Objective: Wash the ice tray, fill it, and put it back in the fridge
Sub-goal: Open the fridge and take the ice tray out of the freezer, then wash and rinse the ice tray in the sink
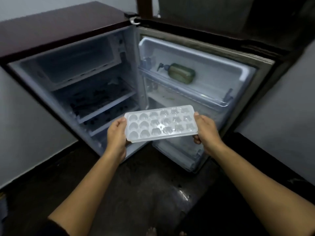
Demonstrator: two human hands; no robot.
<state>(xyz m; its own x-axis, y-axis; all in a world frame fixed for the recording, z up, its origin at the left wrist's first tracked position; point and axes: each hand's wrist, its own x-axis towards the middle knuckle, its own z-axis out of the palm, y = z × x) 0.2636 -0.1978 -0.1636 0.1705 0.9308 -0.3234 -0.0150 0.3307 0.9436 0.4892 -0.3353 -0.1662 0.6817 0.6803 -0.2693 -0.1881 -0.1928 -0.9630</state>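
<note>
Ice tray [161, 124] between both hands [116, 133] [207, 132]

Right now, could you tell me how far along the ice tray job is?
Done: the fridge door stands open. In hand: the left hand and right hand grip the ice tray by its ends. Left: at least setting it in the fridge; whether it is washed or filled I cannot tell.

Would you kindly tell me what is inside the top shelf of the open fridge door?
A green pump bottle lies on its side. The shelf rail hides its lower edge; the bluish item left of it is unclear.
</note>
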